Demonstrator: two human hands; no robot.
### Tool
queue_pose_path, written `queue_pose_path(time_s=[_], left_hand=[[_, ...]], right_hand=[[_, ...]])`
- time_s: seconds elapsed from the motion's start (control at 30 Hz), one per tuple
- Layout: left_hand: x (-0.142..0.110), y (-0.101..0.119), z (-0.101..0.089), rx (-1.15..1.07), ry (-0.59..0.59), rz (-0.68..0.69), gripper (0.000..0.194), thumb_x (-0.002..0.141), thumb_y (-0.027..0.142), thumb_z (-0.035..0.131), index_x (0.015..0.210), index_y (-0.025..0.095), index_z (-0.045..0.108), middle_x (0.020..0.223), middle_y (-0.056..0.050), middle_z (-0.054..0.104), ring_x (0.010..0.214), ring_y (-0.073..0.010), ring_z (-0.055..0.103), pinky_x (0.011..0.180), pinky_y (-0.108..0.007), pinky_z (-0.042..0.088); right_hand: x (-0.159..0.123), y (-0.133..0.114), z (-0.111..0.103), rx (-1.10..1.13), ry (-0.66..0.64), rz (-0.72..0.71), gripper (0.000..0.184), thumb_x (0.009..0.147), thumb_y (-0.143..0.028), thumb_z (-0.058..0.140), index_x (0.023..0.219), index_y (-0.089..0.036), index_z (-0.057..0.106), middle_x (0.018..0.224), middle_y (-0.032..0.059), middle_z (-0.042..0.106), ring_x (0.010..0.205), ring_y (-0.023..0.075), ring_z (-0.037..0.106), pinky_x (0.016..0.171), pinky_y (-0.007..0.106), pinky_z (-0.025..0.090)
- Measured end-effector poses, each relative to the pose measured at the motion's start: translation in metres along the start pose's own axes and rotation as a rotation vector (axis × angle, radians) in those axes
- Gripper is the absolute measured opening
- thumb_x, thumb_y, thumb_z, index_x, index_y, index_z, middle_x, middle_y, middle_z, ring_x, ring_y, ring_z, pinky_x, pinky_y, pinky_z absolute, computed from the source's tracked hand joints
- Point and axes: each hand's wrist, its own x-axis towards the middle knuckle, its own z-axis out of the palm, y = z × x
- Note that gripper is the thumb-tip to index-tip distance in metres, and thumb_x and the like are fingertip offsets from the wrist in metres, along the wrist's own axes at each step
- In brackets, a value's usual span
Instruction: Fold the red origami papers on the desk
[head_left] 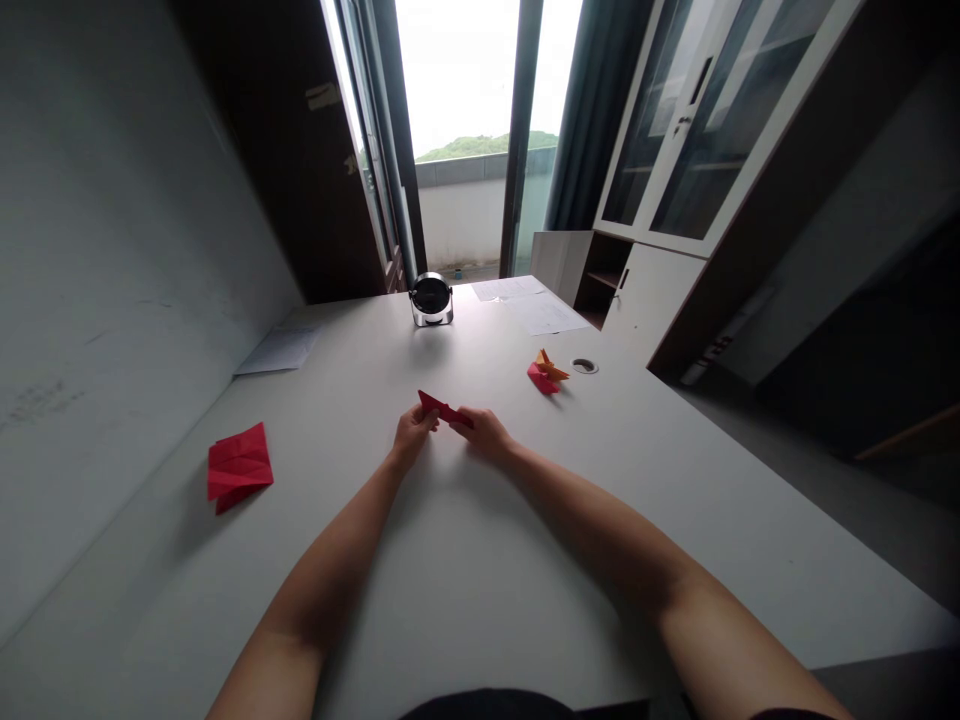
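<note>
Now | left hand [412, 432] and right hand [484, 432] grips pinching small red folded paper piece [444, 409] | mid white bench [465, 560], far from edges

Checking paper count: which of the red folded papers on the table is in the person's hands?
The small red folded paper at table centre, pinched between left hand and right hand; the others lie untouched.

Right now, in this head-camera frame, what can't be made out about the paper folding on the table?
- Red paper piece: pinched between left hand and right hand; its fold shape is too small to read, and the fingers cover both ends.
- Small red and orange folded figures: too small to tell how many or what shape.
- White sheets at the far table edge: washed out by window glare, print unreadable.
- Round black device: too small to identify.
</note>
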Motion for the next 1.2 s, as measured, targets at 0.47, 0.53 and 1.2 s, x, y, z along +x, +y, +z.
queue_pose_path(time_s=[0.47, 0.53, 1.2], left_hand=[[-0.001, -0.002, 0.000, 0.087, 0.168, 0.112, 0.037, 0.092, 0.049, 0.050, 0.075, 0.018, 0.060, 0.059, 0.000, 0.052, 0.054, -0.0114, 0.047, 0.053, -0.025, 0.039], [-0.001, 0.000, 0.000, 0.111, 0.178, 0.109, 0.037, 0.092, 0.048, 0.049, 0.074, 0.018, 0.059, 0.058, 0.001, 0.050, 0.052, -0.0112, 0.045, 0.052, -0.025, 0.037], [0.001, -0.003, -0.003, 0.053, 0.247, 0.057, 0.026, 0.088, 0.038, 0.050, 0.076, 0.018, 0.060, 0.060, 0.001, 0.052, 0.053, -0.0112, 0.048, 0.051, -0.023, 0.040]], right_hand=[[-0.001, -0.004, -0.003, 0.006, 0.077, -0.014, 0.029, 0.089, -0.040, 0.052, 0.074, -0.018, 0.062, 0.058, -0.0035, 0.049, 0.055, 0.0097, 0.037, 0.053, 0.021, 0.028], [-0.001, -0.004, -0.002, -0.003, 0.094, -0.015, 0.029, 0.089, -0.040, 0.052, 0.073, -0.018, 0.062, 0.058, -0.0035, 0.050, 0.054, 0.0097, 0.037, 0.054, 0.022, 0.028], [0.011, 0.019, -0.039, -0.347, 0.271, 0.161, 0.032, 0.095, -0.039, 0.043, 0.086, -0.020, 0.068, 0.069, 0.0039, 0.066, 0.062, 0.0158, 0.055, 0.061, 0.025, 0.033]])
